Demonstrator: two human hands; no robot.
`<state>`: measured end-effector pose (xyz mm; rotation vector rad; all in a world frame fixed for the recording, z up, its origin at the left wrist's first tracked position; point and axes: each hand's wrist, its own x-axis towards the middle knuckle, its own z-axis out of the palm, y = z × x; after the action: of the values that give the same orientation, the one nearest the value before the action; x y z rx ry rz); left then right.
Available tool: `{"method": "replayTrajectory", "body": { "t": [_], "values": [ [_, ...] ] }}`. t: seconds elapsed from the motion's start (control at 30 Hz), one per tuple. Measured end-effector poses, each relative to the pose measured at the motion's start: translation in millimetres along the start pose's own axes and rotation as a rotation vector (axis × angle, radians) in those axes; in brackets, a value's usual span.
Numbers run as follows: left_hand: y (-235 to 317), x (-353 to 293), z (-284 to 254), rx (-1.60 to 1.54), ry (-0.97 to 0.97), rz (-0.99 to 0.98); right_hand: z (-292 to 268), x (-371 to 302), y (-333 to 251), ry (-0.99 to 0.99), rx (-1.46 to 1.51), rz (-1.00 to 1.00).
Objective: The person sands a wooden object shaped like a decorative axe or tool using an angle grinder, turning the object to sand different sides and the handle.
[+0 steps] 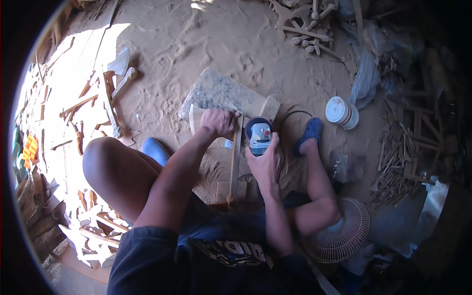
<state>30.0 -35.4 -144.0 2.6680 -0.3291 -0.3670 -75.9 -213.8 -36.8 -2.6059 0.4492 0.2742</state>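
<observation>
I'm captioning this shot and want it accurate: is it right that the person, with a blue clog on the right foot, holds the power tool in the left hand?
Not quite: the head view shows the power tool in the right hand; the left hand is at the wooden piece. The blue clog is as you said.

Floor [162, 61]: dusty brown earth, spreading beyond my fingers [273, 143] | Light: hard sun patch [93, 42] far to their left, shade [376, 142] to their right | Furnishing: round wire-caged fan [351, 231], nearer me, right of them
</observation>
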Motion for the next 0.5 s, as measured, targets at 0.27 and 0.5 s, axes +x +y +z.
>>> {"method": "replayTrajectory", "body": {
  "t": [0.27, 0.5],
  "values": [
    [0, 2, 1, -0.023, -0.047, -0.011, -17, -7, 17, 0.103, 0.038, 0.159],
    [-2, 3, 3, -0.019, -0.014, 0.013, -13, 9, 1, 0.047, 0.125, 0.007]
  ]
}}
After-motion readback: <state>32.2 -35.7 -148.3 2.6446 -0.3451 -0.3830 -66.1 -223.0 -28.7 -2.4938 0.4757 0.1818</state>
